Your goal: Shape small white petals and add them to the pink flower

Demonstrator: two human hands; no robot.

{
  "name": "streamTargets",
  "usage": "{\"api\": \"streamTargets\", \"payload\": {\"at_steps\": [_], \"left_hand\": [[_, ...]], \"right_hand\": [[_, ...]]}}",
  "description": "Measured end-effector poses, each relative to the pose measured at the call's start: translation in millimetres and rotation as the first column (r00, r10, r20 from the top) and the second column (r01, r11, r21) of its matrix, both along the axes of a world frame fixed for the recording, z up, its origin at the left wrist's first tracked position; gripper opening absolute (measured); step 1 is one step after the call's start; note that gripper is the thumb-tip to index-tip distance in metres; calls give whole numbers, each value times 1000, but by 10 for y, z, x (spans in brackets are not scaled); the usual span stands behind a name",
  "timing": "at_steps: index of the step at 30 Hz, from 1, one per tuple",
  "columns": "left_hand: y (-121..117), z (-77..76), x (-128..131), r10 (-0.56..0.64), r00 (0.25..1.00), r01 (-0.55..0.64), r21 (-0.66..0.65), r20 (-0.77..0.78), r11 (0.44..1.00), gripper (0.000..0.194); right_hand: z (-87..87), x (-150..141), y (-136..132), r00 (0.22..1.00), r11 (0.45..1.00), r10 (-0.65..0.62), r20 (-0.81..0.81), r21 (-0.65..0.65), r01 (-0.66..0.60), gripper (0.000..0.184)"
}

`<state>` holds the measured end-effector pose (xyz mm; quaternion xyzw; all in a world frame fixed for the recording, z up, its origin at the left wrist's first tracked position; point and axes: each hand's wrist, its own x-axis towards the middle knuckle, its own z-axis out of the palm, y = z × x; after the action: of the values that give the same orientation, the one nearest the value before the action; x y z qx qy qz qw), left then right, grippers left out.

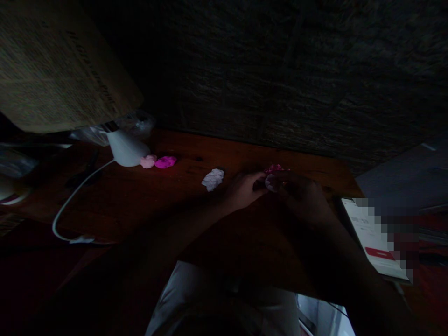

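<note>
The scene is very dark. A small pale round piece (270,183) sits between the fingertips of both hands. My left hand (245,189) reaches it from the left, thumb and forefinger curved around its edge. From the right, my right hand (304,196) pinches at the same piece, its fingers mostly in shadow. Just behind the hands lies a crumbly dark-pink lump (275,168), partly hidden by the fingers. A whitish, rough lump (213,179), looking like clay or dough, rests on the wooden table (168,196) left of my left hand.
A bright magenta lump (165,162) and a light pink lump (149,161) lie by the white base (128,148) of a lamp with a newspaper-print shade (66,74). Its cable (70,200) loops left. A lit phone or tablet (371,238) is at right, a dark wall (280,84) behind.
</note>
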<state>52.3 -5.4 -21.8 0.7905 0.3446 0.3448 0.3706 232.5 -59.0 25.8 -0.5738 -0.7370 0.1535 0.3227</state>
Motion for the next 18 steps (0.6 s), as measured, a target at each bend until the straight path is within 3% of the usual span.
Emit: {"api": "streamTargets", "payload": {"at_steps": [11, 18], "left_hand": [[-4, 17, -11, 26, 997, -23, 51, -74, 998, 27], [-10, 32, -11, 37, 996, -35, 27, -75, 999, 25]], "right_hand": [[-114, -83, 2, 996, 997, -12, 91, 82, 5, 35], [-76, -74, -14, 997, 997, -11, 82, 78, 4, 33]]}}
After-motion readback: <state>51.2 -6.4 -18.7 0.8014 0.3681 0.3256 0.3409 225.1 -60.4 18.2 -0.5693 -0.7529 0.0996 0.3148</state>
